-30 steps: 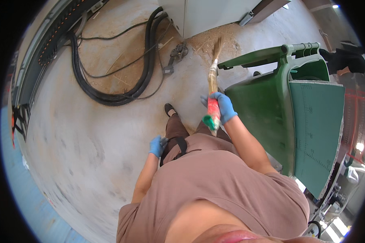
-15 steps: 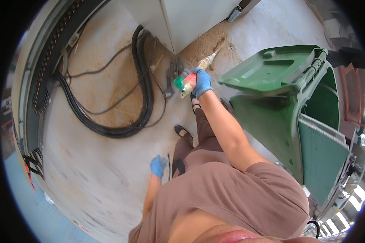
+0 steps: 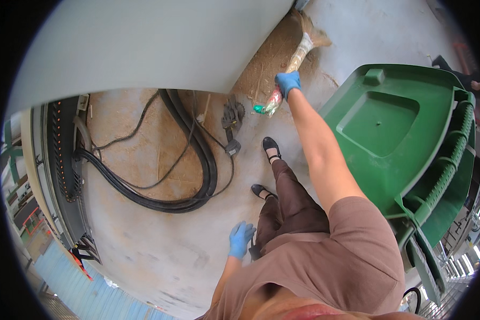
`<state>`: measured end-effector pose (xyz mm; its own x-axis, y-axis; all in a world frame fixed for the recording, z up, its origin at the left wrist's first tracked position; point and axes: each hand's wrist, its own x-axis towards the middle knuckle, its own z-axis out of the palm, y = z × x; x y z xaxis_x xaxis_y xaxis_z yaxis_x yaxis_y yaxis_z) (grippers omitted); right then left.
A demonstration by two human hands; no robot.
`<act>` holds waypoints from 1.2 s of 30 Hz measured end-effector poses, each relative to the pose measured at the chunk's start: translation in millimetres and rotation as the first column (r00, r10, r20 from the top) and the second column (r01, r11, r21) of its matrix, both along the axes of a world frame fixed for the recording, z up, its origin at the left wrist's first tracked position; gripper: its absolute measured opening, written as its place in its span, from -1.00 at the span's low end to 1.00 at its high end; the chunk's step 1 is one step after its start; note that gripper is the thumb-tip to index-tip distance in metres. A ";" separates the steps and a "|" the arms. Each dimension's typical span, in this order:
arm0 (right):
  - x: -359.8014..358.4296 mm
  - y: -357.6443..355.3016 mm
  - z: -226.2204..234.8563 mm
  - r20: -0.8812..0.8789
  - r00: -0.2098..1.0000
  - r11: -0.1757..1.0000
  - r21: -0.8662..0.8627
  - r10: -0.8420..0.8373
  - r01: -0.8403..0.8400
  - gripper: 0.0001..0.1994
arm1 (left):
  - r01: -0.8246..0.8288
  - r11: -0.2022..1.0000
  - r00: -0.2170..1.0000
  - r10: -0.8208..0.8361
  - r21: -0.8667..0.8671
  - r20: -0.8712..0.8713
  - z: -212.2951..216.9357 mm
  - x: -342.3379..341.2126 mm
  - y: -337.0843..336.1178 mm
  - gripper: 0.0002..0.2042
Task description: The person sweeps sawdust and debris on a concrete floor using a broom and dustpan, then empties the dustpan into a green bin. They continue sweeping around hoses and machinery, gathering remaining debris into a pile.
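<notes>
With my right hand (image 3: 288,84), in a blue glove, I grip the handle of a straw broom (image 3: 301,55). Its handle end is wrapped in red and green, and the flared bristles point away and touch the floor beside a large pale panel. Brown dust (image 3: 266,63) lies along the foot of that panel, close to the bristles. My left hand (image 3: 241,239), also blue-gloved, hangs low beside my leg. Nothing shows in it and its fingers are loosely extended.
A green wheeled bin (image 3: 381,120) with its lid down stands at the right. The pale panel (image 3: 160,45) fills the upper left. Thick black cables (image 3: 200,181) loop over the dusty floor, near a dark work glove (image 3: 231,114). Part of another person (image 3: 458,74) shows at the far right.
My right arm has reached farther forward, carrying the broom away toward the panel's far end. The view has shifted, so the panel and the bin lid look larger.
</notes>
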<state>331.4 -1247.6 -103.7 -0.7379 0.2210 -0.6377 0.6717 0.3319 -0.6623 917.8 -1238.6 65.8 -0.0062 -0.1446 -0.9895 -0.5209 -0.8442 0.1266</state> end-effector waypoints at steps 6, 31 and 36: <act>-35.9 30.5 -70.2 0.332 0.938 0.876 -0.416 -0.102 0.242 -0.82 | -0.001 0.999 1.000 0.000 0.042 0.015 -5.6 -33.1 -11.6 -0.53; 242.3 168.0 49.8 0.650 0.183 0.033 0.237 0.738 -0.971 -0.51 | 0.010 1.000 0.999 -0.008 0.030 -0.040 -49.9 132.1 -57.2 -0.57; 346.3 223.0 86.5 0.765 0.205 0.071 0.205 0.610 -0.976 -0.28 | 0.007 0.998 0.999 -0.004 0.068 -0.034 -63.2 185.8 -58.5 -0.53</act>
